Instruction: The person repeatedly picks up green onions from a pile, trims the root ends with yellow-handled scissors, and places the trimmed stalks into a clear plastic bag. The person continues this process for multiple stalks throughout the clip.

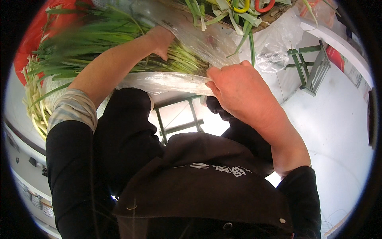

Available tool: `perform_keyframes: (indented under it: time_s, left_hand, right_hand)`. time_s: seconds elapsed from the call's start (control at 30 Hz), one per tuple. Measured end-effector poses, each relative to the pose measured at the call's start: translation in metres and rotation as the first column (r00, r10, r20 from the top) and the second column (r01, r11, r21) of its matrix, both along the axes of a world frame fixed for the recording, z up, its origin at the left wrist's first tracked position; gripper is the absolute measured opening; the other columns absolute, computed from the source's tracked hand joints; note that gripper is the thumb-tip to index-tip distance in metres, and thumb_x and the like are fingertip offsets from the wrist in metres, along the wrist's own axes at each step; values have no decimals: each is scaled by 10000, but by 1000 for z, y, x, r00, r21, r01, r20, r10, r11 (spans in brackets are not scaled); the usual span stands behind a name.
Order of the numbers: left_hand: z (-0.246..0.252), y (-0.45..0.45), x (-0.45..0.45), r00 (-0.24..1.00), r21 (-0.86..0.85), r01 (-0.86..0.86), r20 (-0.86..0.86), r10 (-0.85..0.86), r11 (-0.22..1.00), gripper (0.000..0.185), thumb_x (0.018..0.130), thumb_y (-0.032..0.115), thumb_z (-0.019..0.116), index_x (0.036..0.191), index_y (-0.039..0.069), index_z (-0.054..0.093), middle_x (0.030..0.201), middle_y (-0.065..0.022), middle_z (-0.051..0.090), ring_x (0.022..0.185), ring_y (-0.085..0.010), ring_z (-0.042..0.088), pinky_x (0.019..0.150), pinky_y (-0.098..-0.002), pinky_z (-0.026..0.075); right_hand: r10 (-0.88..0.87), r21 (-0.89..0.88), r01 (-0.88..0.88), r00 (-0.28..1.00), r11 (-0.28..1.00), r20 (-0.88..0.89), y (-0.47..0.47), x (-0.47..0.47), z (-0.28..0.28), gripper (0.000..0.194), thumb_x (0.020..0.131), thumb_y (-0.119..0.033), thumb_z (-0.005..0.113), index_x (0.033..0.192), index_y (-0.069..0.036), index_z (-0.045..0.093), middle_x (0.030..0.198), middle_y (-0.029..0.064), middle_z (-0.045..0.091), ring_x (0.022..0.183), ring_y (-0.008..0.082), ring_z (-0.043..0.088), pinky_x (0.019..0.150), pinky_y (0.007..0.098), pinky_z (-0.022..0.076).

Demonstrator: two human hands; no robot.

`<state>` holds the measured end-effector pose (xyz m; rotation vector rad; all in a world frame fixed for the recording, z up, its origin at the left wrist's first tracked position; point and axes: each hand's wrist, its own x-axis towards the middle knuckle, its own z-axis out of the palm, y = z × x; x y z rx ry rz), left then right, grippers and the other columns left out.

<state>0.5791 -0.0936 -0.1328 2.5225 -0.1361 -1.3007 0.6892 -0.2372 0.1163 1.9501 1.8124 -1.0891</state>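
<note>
A large bunch of green leafy stalks, perhaps garlic chives, lies with its pale root ends to the right, inside or on a clear plastic bag. My left hand reaches over the bunch near the pale stems; its fingers are largely hidden behind the film and leaves, so its grip is unclear. At the root ends, my right hand is closed on the edge of the clear bag, fingers curled with the thumb pressed in.
Cut greens and scissors with yellow and red handles lie on a brown board at the top. A red plastic bag and pale stalks are at the left. A green folding stool stands at the right; another frame is between my knees.
</note>
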Motion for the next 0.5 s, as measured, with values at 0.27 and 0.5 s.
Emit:
perform_keyframes:
  time_s: [0.27, 0.5]
  left_hand:
    - [5, 3, 14, 988, 43, -59, -137, 64, 997, 870, 671, 531, 862, 1362, 90, 571, 1237, -111, 681, 1132, -275, 658, 934, -427, 543]
    - [10, 0, 0, 995, 10, -85, 53, 85, 996, 706, 694, 420, 857, 1279, 93, 636, 1201, -112, 695, 1113, -272, 668, 915, -405, 548]
  right_hand:
    - [5, -3, -5, 1000, 1000, 31, 5, 6, -2, 186, 941, -216, 610, 863, -47, 605, 669, 136, 630, 713, 356, 634, 744, 441, 449]
    - [8, 43, -8, 1000, 999, 9, 6, 10, 0, 189, 941, -207, 612, 846, -45, 588, 666, 135, 618, 720, 359, 625, 741, 440, 442]
